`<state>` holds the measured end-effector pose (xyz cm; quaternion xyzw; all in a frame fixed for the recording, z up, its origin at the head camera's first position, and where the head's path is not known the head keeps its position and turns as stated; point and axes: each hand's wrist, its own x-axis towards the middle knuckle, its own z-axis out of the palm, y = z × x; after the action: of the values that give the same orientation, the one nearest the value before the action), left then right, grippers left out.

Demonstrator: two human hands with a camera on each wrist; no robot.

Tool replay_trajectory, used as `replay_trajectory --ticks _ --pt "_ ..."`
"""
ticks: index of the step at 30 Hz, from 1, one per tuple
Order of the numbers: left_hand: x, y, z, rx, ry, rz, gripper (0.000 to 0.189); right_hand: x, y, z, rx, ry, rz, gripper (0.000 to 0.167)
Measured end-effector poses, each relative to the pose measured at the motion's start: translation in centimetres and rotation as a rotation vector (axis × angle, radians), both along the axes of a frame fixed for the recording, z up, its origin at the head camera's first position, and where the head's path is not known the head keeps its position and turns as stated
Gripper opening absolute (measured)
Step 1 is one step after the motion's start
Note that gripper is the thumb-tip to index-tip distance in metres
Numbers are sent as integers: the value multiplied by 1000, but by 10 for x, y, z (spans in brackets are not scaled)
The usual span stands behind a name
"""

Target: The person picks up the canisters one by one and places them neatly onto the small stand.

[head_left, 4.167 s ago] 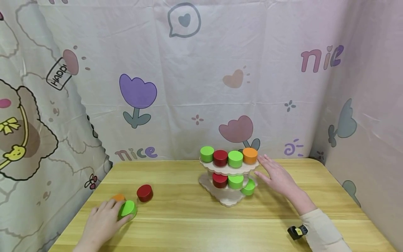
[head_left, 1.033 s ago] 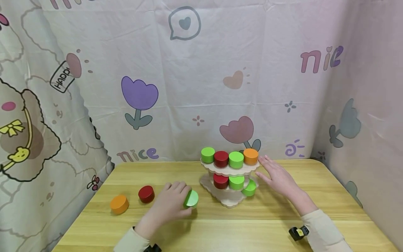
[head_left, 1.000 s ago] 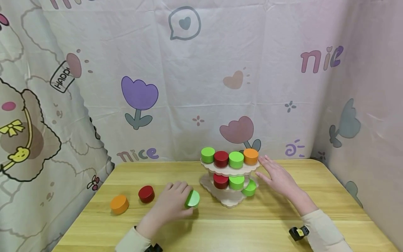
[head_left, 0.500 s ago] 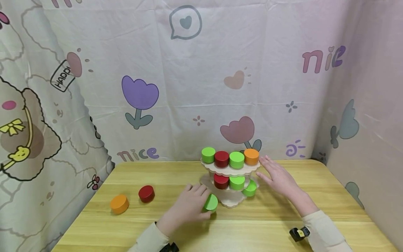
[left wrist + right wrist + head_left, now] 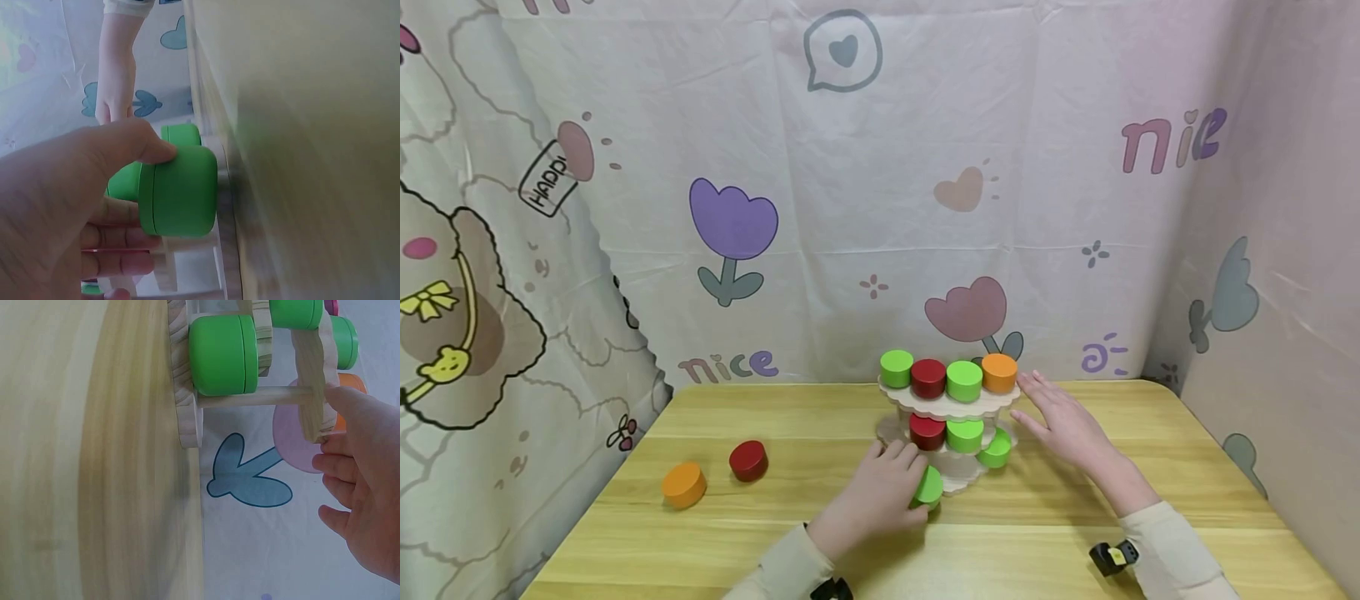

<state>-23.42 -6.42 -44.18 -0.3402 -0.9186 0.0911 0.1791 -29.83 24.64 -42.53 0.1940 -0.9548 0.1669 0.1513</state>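
My left hand (image 5: 880, 496) pinches a green cylindrical block (image 5: 929, 486) between thumb and fingers, just in front of a tiered wooden stand (image 5: 958, 473) with scalloped edges. In the left wrist view the thumb lies on the side of this green block (image 5: 187, 194); the block hides part of the stand's base. My right hand (image 5: 1067, 421) rests against the right edge of the upper tier, fingers mostly straight. Green, red and orange blocks sit in a row on the upper tier. A red block (image 5: 927, 432) and green ones stand lower down, one on the base (image 5: 222, 355).
An orange block (image 5: 684, 486) and a red block (image 5: 748, 461) lie on the left part of the wooden table (image 5: 820, 417). A patterned cloth (image 5: 850, 208) hangs behind the table and along both sides. Each wrist carries a small black device.
My left hand picked up the green block beside the orange one and carried it right, up to the stand's front. The right hand stays at the stand.
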Motion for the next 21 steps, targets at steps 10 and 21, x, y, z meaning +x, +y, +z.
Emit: replay_trajectory --ticks 10,21 --pt "4 19 0 11 47 19 54 -1 0 0 0 5 -3 67" --pt "10 33 0 57 152 -23 39 0 0 0 -1 1 -1 68"
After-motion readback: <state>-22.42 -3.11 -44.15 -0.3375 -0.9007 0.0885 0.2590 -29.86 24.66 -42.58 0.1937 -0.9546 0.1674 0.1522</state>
